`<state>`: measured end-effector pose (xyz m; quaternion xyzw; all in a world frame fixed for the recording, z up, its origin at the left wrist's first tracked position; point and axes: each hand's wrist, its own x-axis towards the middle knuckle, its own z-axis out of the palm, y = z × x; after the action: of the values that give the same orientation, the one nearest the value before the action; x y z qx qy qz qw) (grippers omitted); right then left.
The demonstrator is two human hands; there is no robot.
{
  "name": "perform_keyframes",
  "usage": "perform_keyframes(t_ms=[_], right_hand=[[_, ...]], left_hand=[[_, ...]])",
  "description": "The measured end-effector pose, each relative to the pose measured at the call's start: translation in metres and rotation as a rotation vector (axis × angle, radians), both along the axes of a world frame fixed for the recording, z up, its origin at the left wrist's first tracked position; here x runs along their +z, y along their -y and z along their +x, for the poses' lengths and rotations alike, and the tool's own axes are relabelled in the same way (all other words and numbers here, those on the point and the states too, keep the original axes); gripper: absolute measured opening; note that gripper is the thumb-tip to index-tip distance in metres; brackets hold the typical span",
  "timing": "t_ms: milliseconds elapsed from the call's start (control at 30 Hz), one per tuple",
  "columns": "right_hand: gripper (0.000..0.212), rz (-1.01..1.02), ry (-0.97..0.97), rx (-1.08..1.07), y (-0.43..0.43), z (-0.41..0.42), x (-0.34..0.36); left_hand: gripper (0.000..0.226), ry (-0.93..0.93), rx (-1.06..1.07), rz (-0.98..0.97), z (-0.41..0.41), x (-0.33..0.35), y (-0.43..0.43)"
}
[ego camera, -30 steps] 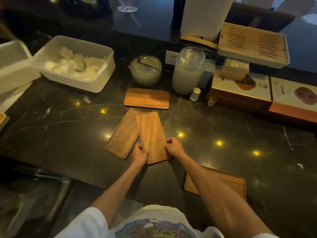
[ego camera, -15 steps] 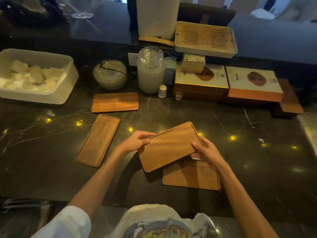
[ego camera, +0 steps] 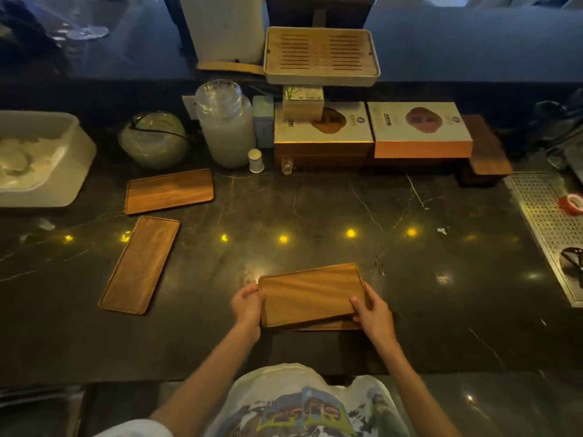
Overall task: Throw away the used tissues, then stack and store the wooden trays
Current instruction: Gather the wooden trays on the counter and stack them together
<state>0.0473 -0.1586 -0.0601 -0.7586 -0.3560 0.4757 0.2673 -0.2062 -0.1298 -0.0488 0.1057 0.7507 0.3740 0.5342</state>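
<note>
A wooden tray (ego camera: 309,294) lies crosswise in front of me, held at both short ends. My left hand (ego camera: 247,305) grips its left end and my right hand (ego camera: 372,315) its right end. It rests on a second wooden tray (ego camera: 328,326), of which only a strip shows at the near edge. Two more wooden trays lie on the dark marble counter (ego camera: 315,216) to the left: one lengthwise (ego camera: 140,264), one crosswise (ego camera: 168,190) behind it. No loose tissues are visible on the counter.
A white tub (ego camera: 63,178) with crumpled white contents stands at far left. Along the back are a glass bowl (ego camera: 154,140), a tall jar (ego camera: 225,124), boxes (ego camera: 419,130) and a slatted tea tray (ego camera: 320,56). A perforated metal drain board (ego camera: 549,228) is at right.
I carried the tray from beside the left trays over to the right, turned it crosswise and lowered it onto the tray lying near the counter's front edge.
</note>
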Motion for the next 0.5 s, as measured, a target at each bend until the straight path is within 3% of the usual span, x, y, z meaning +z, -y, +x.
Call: perform_keyframes(t_ms=[100,500], right_hand=[[0.051,0.015,0.248,0.079,0.012,0.002,-0.005],[0.042,0.018,0.409,0.116,0.028,0.004,-0.009]], left_hand=[[0.022,-0.139,-0.097,0.012,0.009,-0.007,0.008],[0.032,-0.503,-0.398,0.034,0.017,-0.014,0.018]])
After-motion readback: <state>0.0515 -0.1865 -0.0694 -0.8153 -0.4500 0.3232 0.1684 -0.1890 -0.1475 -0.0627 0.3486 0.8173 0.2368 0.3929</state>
